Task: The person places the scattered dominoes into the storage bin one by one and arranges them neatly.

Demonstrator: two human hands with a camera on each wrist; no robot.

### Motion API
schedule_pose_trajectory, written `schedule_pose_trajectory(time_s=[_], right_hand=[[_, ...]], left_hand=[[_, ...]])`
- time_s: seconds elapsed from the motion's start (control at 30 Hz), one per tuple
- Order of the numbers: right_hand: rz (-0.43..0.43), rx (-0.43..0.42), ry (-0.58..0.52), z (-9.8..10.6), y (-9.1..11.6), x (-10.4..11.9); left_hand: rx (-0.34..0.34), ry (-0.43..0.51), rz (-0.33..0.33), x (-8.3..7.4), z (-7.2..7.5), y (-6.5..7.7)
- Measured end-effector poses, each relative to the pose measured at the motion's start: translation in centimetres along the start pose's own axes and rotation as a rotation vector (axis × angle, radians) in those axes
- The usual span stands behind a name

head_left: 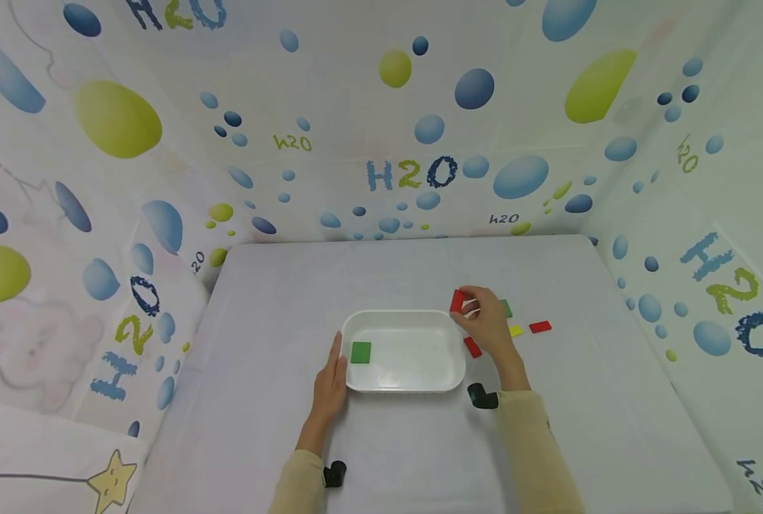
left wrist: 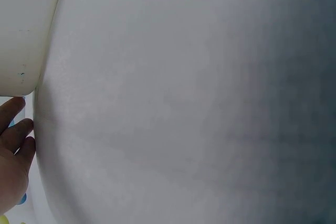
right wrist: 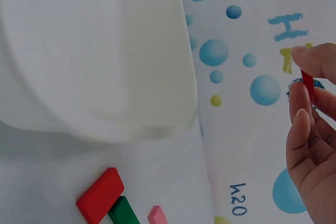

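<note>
A white tray rests on the table, with a green square block inside near its left end. My left hand lies along the tray's left side, its fingers touching the outer wall. In the left wrist view, part of that hand shows beside the tray wall. Above the tray's back right corner, my right hand pinches a red block between thumb and fingers. The right wrist view shows the same red block edge-on.
Right of the tray lie a red block, a yellow block, a green block and another red block. The right hand partly hides the yellow and green ones. Patterned cloth walls surround the white table.
</note>
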State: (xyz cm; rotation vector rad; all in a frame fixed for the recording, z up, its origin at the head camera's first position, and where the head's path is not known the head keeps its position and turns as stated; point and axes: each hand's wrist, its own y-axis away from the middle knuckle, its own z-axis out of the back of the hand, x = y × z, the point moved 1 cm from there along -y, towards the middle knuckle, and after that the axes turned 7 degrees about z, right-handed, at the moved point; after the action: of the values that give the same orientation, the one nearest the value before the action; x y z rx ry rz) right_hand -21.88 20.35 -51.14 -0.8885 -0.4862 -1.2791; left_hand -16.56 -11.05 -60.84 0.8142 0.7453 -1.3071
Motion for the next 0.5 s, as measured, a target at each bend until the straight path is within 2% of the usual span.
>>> schedule_pose_trajectory(time_s=[0.5], right_hand=[[0.036, 0.05, -0.069, -3.3, -1.1, 2.4]], left_hand=[[-0.001, 0.004, 0.006, 0.1, -0.1, -0.1]])
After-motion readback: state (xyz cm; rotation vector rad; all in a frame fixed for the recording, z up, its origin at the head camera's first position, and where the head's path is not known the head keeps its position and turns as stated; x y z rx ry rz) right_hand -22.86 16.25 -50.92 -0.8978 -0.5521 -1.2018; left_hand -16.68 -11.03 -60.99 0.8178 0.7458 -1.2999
